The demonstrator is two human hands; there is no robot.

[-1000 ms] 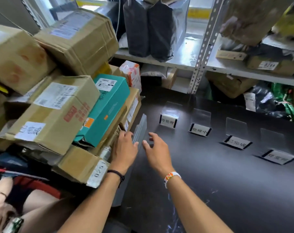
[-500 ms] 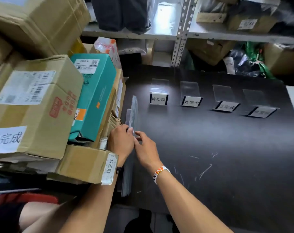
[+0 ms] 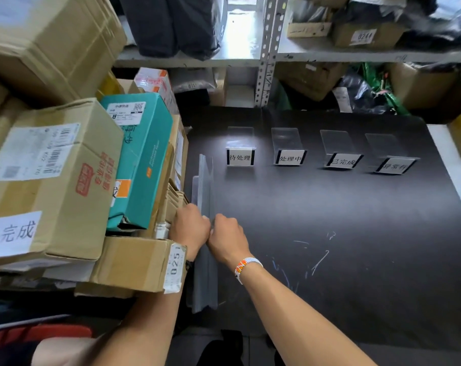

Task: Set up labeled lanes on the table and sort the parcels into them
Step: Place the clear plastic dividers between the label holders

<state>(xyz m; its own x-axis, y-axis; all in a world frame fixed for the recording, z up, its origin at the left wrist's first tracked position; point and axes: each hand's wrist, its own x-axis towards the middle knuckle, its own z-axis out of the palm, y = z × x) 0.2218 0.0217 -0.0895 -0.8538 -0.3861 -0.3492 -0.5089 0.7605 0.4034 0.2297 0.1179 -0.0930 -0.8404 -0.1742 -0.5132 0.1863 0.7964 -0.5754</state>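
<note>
A second earlier both hands were open, the right with fingers spread. By this moment the left hand [image 3: 191, 228] and right hand [image 3: 226, 235] had closed on the clear divider sheets [image 3: 205, 180], fingers curled and pinching the upper edge from either side, knuckles almost touching. The sheets stood on edge on the black table [image 3: 329, 233], running on beyond the fingertips and back under the wrists, hard against the parcel stack [image 3: 142, 159] left of the left fingers. How many sheets were pinched was unclear, perhaps several. Four label stands [image 3: 240, 157] waited well beyond the fingertips, rightward. The labels were placed, but the lanes looked undivided and no parcel sorted.
</note>
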